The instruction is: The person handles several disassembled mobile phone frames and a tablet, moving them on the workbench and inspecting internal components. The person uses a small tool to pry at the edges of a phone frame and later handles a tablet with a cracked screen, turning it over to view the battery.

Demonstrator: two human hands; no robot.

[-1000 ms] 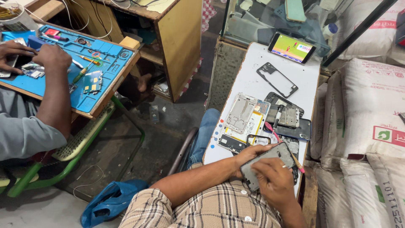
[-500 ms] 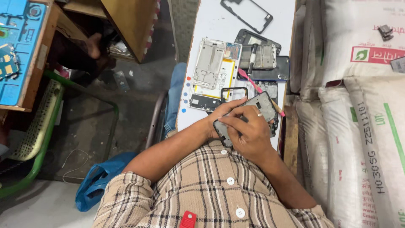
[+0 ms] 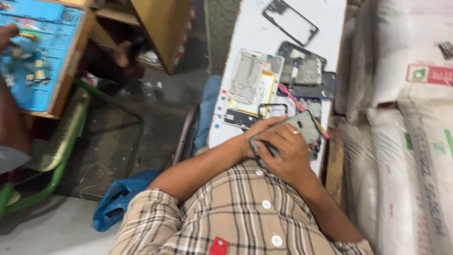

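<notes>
Hands together at near edge of white board (image 3: 264,33): left hand (image 3: 257,134) curled under grey phone body (image 3: 302,126), fingers closed on its lower end; right hand (image 3: 285,153) folded over it, fingers bent, gripping. Pink tool (image 3: 290,96), phone frames (image 3: 290,21) and opened phone (image 3: 252,78) farther up board. Blue work mat (image 3: 40,52) far left.

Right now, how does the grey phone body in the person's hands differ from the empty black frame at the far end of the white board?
The grey phone body is gripped by the left hand and the right hand; the black frame lies untouched on the white board. The phone body looks solid, while the frame is an open outline showing board through it. The body sits near the shirt, the frame farthest away. Both are rectangular phone parts.
</notes>
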